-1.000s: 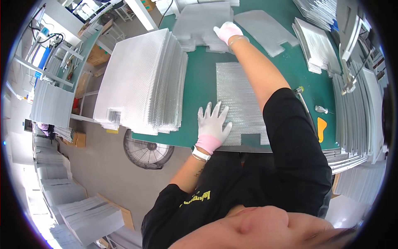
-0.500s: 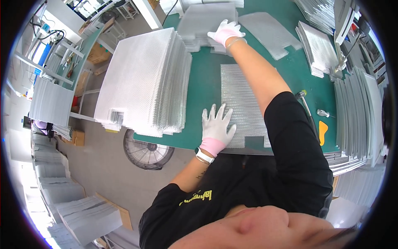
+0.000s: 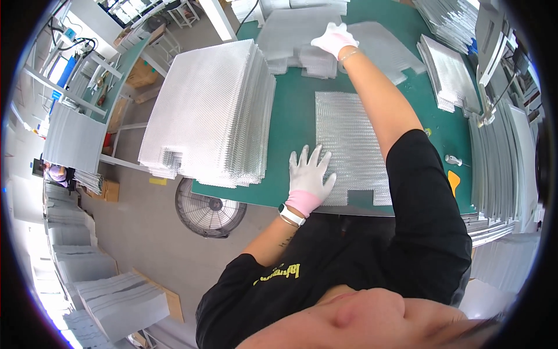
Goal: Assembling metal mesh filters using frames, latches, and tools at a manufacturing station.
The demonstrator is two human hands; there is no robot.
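Mesh panel (image 3: 349, 139) lies flat by tabletop's (image 3: 293, 113) near edge. L hand (image 3: 310, 180) is open, fingers spread, across panel's L edge: best flat, light pressure, so mesh doesn't bend. R hand (image 3: 336, 39) is at grey sheets (image 3: 296, 28) nr far edge; can't tell if gripping. Gentle touch there avoids creases.

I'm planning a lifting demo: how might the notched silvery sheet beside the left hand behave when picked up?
The silvery sheet looks thin, so it is probably light for its broad area. It may flex, perhaps most easily around the notched near side. Its patterned surface could feel less slippery than a smooth one.
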